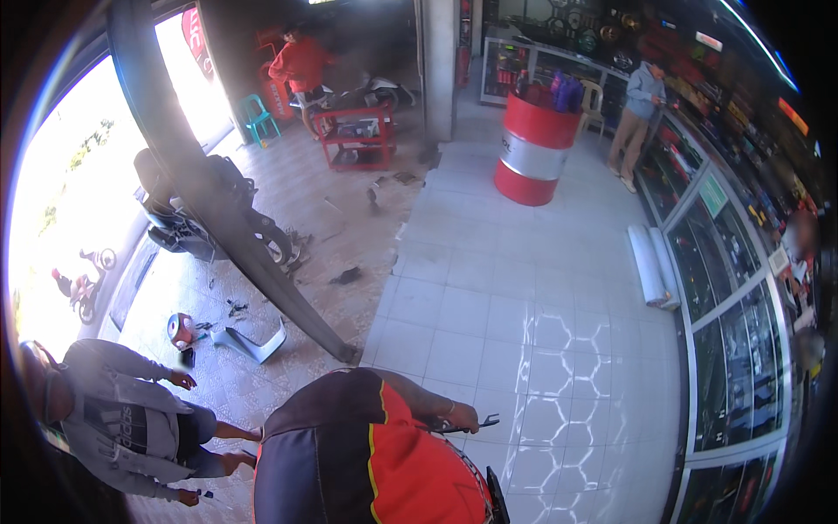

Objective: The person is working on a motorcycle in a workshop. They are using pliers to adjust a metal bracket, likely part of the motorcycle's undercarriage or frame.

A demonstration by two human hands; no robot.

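My left shoulder, in a red and black shirt with yellow piping, fills the bottom middle. Beyond it my bare forearm reaches right, with a thin band at the wrist. My left hand (465, 417) is closed around a slim dark tool (491, 421) with a forked end, held over the pale tiles. Its exact kind is too small to tell. Along the shirt's right edge runs a beaded or chain-like strip (477, 476), beside a dark narrow object (498, 498) cut off by the lower border. My right hand is out of the picture.
A person (131, 415) in a grey hoodie walks close on the left. A slanting post (236, 223) stands ahead, before a motorcycle (196, 210) and loose parts. Farther off are a red tool cart (356, 140), a red-white drum (534, 148) and glass showcases (733, 341).
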